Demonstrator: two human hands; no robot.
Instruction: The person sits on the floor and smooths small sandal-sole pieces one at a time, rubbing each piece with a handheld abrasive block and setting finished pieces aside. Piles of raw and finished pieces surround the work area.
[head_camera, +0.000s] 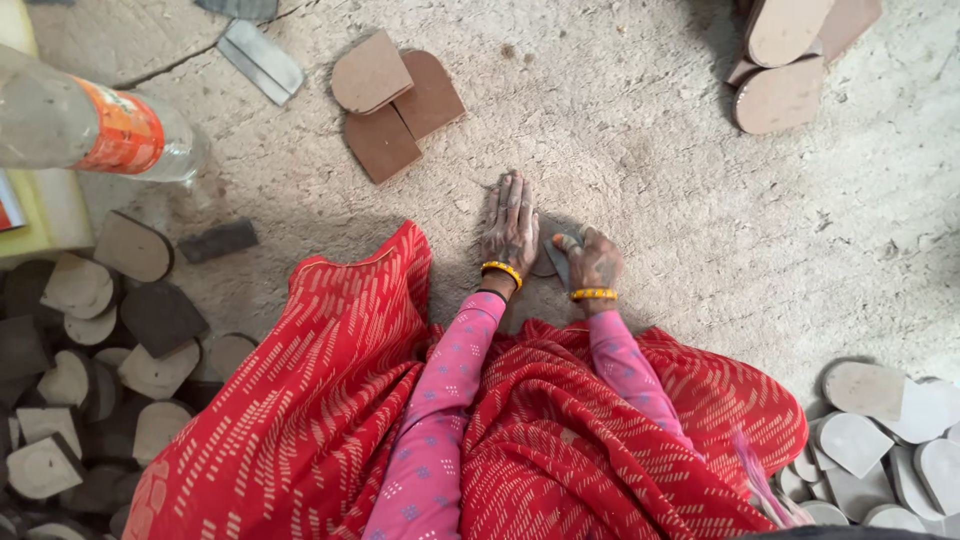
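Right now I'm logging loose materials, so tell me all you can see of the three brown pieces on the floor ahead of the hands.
The three brown pieces are flat, thin, cardboard-like cutouts, each with one rounded end and one straight end. They lie overlapping in a loose fan on the rough concrete floor, the lightest on top at the left. Nothing holds them; the left hand rests flat on the floor below them, apart.

- Bottle: a clear plastic bottle lying on its side at the upper left of my view, resting partly on a pale yellow block, its end toward the concrete floor.
- Label: an orange band with a white patch, wrapped round the bottle's middle; its print is too blurred to make out.
- No other label, sign or screen appears before me.
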